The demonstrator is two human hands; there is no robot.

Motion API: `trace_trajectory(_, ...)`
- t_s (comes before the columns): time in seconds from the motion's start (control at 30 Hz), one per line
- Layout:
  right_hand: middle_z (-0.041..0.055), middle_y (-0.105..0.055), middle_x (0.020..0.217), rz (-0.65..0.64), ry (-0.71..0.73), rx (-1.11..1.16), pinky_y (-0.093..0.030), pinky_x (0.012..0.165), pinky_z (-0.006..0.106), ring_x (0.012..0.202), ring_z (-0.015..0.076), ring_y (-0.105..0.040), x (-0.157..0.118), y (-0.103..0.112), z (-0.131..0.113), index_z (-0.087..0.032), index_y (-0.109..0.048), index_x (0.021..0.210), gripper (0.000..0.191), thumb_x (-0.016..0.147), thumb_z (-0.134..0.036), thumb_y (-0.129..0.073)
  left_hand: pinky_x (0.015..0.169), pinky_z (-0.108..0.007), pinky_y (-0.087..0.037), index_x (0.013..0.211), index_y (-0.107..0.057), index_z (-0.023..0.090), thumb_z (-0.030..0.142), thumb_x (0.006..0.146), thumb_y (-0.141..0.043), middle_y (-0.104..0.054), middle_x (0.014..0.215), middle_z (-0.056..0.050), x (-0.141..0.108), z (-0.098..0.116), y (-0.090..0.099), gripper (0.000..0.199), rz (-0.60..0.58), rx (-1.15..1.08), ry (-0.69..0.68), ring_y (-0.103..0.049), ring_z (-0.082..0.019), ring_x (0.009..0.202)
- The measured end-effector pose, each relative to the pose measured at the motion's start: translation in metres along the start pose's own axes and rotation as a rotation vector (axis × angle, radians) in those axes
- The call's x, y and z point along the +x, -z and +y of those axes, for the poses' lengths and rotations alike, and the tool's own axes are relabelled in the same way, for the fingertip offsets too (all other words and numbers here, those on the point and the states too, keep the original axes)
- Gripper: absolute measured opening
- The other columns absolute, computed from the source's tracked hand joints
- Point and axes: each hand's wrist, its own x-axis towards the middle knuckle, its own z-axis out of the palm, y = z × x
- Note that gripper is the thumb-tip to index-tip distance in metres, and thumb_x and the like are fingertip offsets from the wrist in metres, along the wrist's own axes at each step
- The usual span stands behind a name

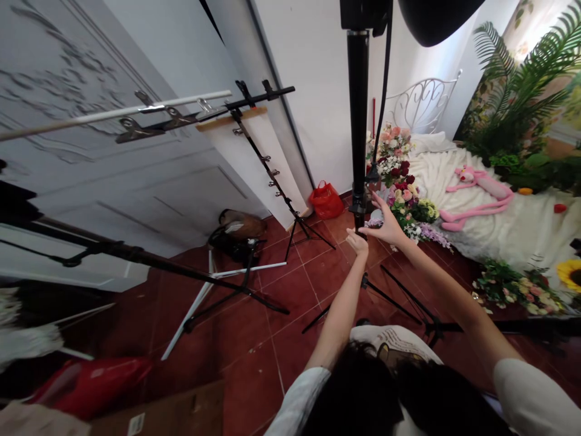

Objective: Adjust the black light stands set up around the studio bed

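A black light stand (358, 109) rises upright in front of me, with a lamp's black housing (438, 18) cut off at the top edge. My left hand (357, 242) is curled round the lower part of its pole, below a black locking collar (358, 204). On the pole's right side is my right hand (387, 225), its fingers spread and its thumb pointing at the pole just above my left hand. Whether that thumb touches the pole I cannot tell. A black cable (384, 91) hangs alongside the pole.
Left of me stand a backdrop stand (267, 163) with clamps and another black stand (158, 263). A red bag (325, 200) sits by the wall. To the right are flowers (403, 191) and a pink plush toy (483, 191) on a white-draped bed (535, 221). Tripod legs (399, 297) spread over the tiles.
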Motion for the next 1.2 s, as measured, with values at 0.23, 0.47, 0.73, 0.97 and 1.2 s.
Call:
trace_trajectory(0.23, 0.0119, -0.074, 0.108, 0.119, -0.039, 0.039, -0.057, 0.097, 0.046, 0.103, 0.0315, -0.073, 0.076, -0.025, -0.066, -0.018, -0.051, 0.141, 0.089, 0.075, -0.07, -0.081, 0.066, -0.03, -0.051, 0.052, -0.056, 0.024, 0.06, 0.104, -0.008, -0.066, 0.058, -0.011, -0.004, 0.011, 0.003, 0.079, -0.069, -0.151, 0.046, -0.065, -0.019, 0.058)
trace_trajectory(0.47, 0.0128, -0.07, 0.095, 0.289, -0.248, -0.099, -0.056, 0.08, 0.043, 0.096, 0.0337, -0.072, 0.068, -0.05, -0.06, -0.018, -0.053, 0.125, 0.055, 0.094, -0.062, -0.061, 0.072, -0.032, -0.052, 0.055, -0.059, 0.021, 0.045, 0.105, -0.033, -0.067, 0.06, -0.009, -0.003, 0.027, 0.013, 0.06, -0.029, -0.133, 0.175, -0.068, -0.022, 0.07)
trace_trajectory(0.73, 0.0015, -0.063, 0.075, 0.152, -0.099, 0.064, -0.055, 0.072, 0.036, 0.07, 0.021, -0.064, 0.058, -0.046, -0.038, -0.021, -0.057, 0.106, 0.047, 0.087, -0.062, -0.07, 0.086, -0.032, -0.057, 0.095, -0.074, 0.013, 0.053, 0.105, -0.027, -0.072, 0.074, -0.009, 0.002, 0.025, 0.011, 0.062, -0.155, -0.501, 0.172, -0.075, -0.021, 0.089)
trace_trajectory(0.97, -0.0001, -0.061, 0.079, 0.158, -0.226, 0.176, -0.054, 0.074, 0.037, 0.071, 0.0187, -0.059, 0.013, -0.069, -0.01, -0.024, -0.055, 0.099, 0.045, 0.082, -0.061, -0.072, 0.087, -0.03, -0.058, 0.095, -0.076, 0.013, 0.058, 0.105, -0.026, -0.075, 0.081, -0.011, 0.013, 0.021, 0.011, 0.068, -0.143, -0.526, 0.321, -0.075, -0.02, 0.09)
trace_trajectory(1.2, -0.0019, -0.059, 0.08, 0.13, -0.23, 0.26, -0.054, 0.075, 0.035, 0.072, 0.0173, -0.057, 0.006, -0.075, -0.004, -0.024, -0.053, 0.102, 0.043, 0.081, -0.055, -0.075, 0.082, -0.03, -0.055, 0.102, -0.074, 0.012, 0.058, 0.103, -0.037, -0.075, 0.084, -0.01, 0.01, 0.019, 0.013, 0.059, -0.085, -0.432, 0.307, -0.07, -0.018, 0.079)
